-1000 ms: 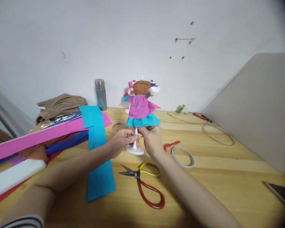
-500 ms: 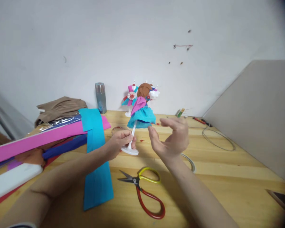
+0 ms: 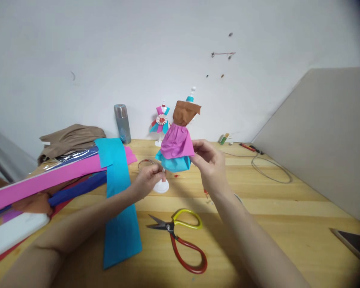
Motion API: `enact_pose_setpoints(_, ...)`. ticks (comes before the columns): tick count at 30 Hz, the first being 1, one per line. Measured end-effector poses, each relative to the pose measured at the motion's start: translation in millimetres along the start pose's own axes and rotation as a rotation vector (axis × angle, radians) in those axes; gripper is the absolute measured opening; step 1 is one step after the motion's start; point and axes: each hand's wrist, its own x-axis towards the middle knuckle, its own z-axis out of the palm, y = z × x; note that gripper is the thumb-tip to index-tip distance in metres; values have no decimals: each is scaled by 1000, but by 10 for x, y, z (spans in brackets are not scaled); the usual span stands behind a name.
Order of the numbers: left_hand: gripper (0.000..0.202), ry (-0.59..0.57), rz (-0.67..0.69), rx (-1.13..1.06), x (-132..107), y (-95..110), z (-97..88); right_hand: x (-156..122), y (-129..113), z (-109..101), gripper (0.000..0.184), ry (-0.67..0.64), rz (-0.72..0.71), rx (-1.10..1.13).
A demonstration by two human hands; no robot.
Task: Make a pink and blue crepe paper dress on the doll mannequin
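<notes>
A small white mannequin stand (image 3: 162, 185) carries a paper dress (image 3: 177, 140) with a brown top, a pink middle and a blue hem. My left hand (image 3: 147, 180) is closed round the stand's thin post just above its round base. My right hand (image 3: 209, 163) pinches the right edge of the dress where the pink and blue layers meet. The figure is held tilted just above the wooden table (image 3: 258, 216). A second dressed mannequin (image 3: 160, 122) stands behind it near the wall.
Scissors (image 3: 180, 236) with a yellow and a red handle lie in front of my hands. A blue paper strip (image 3: 117, 200) and pink, blue and white paper rolls (image 3: 42, 180) lie at the left. A grey flask (image 3: 122, 123), a wire loop (image 3: 271, 168) and a grey board (image 3: 327, 136) are further back.
My right hand, off the figure and open half a second ago, has come back and pinched the dress's right edge. The figure has turned and tilted in my left hand.
</notes>
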Motion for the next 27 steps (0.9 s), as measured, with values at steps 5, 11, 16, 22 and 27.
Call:
enact_pose_setpoints(5,24,94,11,67,6,-68,11,40,2,-24,15,-43,125,120)
enact_pose_setpoints(11,25,107,39,89,8,-100,-1,73,63,-4,14,26,102,74)
enact_pose_setpoints(16,26,27,-12,-2,-1,-150,10,72,142,-26,15,74,41,-45)
enact_pose_setpoints(22,30,-16,-138,-140,-18,-306,106,96,257,-35,14,43,104,-93)
enact_pose_setpoints(27,27,16,-231,-255,-7,-485,185,125,380,-6,15,-62,170,-20)
